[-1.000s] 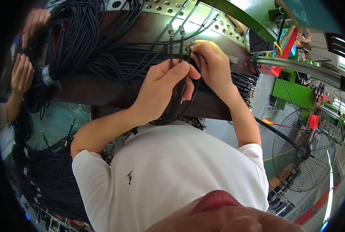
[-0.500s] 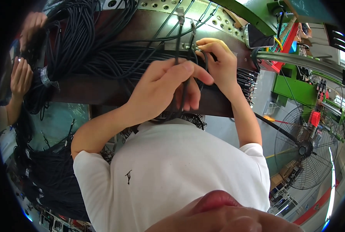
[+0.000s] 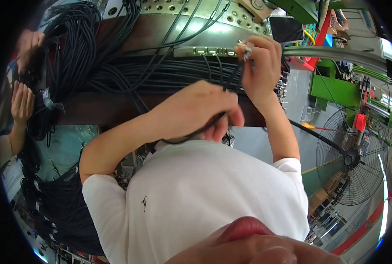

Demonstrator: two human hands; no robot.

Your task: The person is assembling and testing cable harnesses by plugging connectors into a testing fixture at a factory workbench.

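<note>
My right hand [image 3: 261, 66] is raised to a metal connector strip [image 3: 205, 51] on the bench and pinches a small silver plug [image 3: 247, 47] at the end of a black cable [image 3: 231, 81]. My left hand [image 3: 196, 113] is lower, closed around the same black cable, which runs under its fingers toward my white shirt. Several other black cables plug into the strip and trail left in a thick bundle [image 3: 130, 75].
A perforated metal panel [image 3: 196, 13] backs the dark bench. Big coils of black cable [image 3: 68, 48] hang at left, where another person's hands [image 3: 22, 101] work. A floor fan [image 3: 352, 158] and green machine frames [image 3: 336, 90] stand at right.
My right hand has carried the plug up and to the right, to the end of the connector strip. My left hand has slid down the cable, away from the right hand.
</note>
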